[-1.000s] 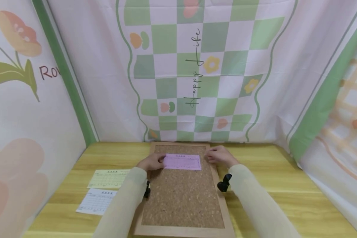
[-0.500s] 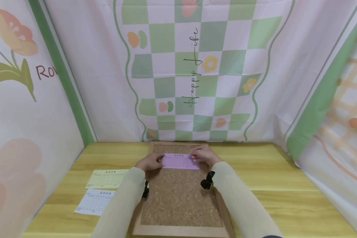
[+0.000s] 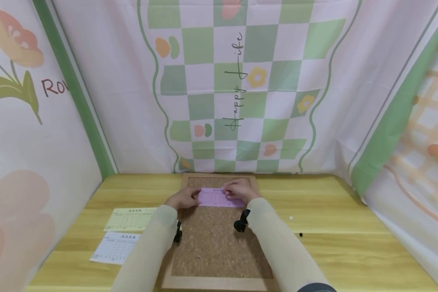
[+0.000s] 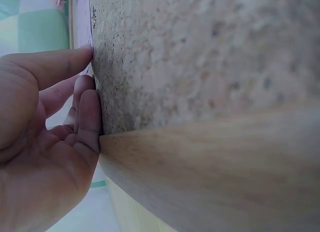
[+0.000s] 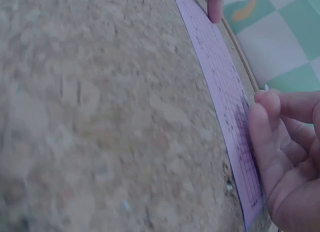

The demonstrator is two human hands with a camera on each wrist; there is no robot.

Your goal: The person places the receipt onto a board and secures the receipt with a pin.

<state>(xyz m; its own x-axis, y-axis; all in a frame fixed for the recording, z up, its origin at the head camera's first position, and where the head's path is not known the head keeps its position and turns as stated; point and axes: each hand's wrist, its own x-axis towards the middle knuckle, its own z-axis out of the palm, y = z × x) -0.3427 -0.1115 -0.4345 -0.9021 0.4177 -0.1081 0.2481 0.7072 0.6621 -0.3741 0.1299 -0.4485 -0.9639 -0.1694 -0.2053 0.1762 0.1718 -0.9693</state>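
While the left hand (image 3: 182, 197) presses the purple slip's (image 3: 211, 197) left end against the board (image 3: 219, 239), we see the right hand (image 3: 239, 190) over its other half, thumb and finger pinching a white bit (image 5: 266, 87) too small for us to name. Across the upper board lies that slip, flat, and we'd judge it light, limp, easily creased: best taken by its edges, fingertips only. Whether the right fingertips touch it, we can't tell. And what textures: grainy, speckled cork (image 3: 200, 261), smooth pale frame (image 3: 219, 282), thin ruled paper! Left of the board, we've got oblong yellow slip (image 3: 129, 219) and white slip (image 3: 113, 247) on the wood-grained bench (image 3: 357, 227).
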